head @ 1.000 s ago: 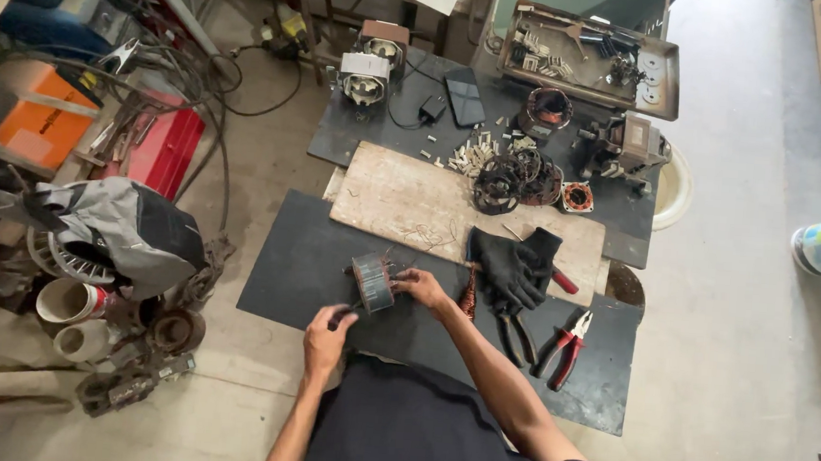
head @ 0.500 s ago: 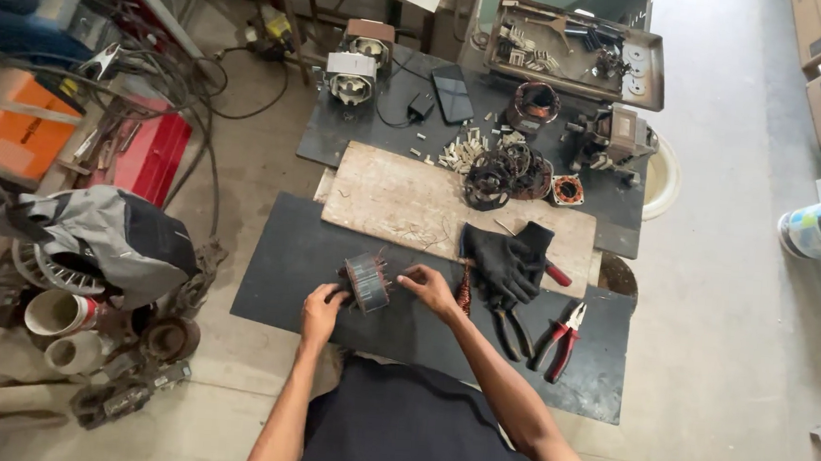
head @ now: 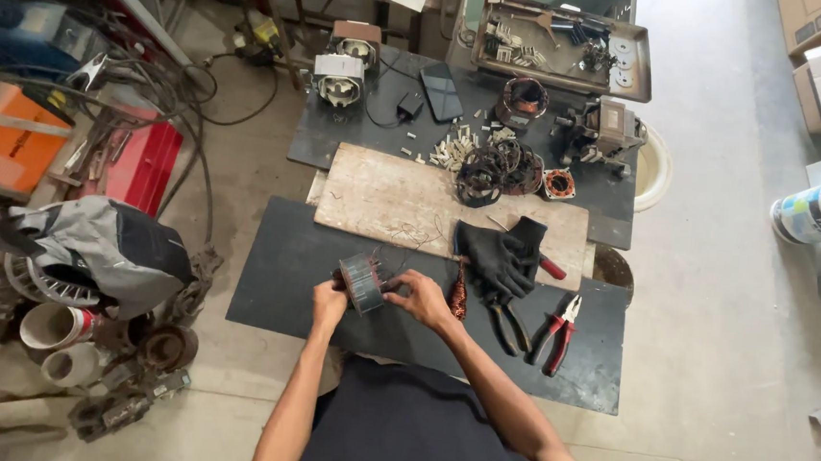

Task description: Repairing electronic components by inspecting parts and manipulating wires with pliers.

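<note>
Between our hands, low over the dark mat (head: 282, 279) on the floor, sits the small motor stator (head: 363, 282): the left hand (head: 330, 304) grips its near side, the right hand (head: 422, 299) pinches its far edge. We judge it could slip and drop, since both grips look slight. Just right of the right hand lie black gloves (head: 497, 256), unworn, so loose copper wire might prick our fingers; red-handled pliers (head: 557, 333) lie further right.

Motor stator (head: 362, 282) — its near face is covered by the left hand (head: 329, 304) and right hand (head: 422, 301). Plier handles (head: 503, 326) run under the black gloves (head: 497, 256). Tray (head: 563, 47) contents — too small to identify. White bucket (head: 819, 209) cut off by right edge.
</note>
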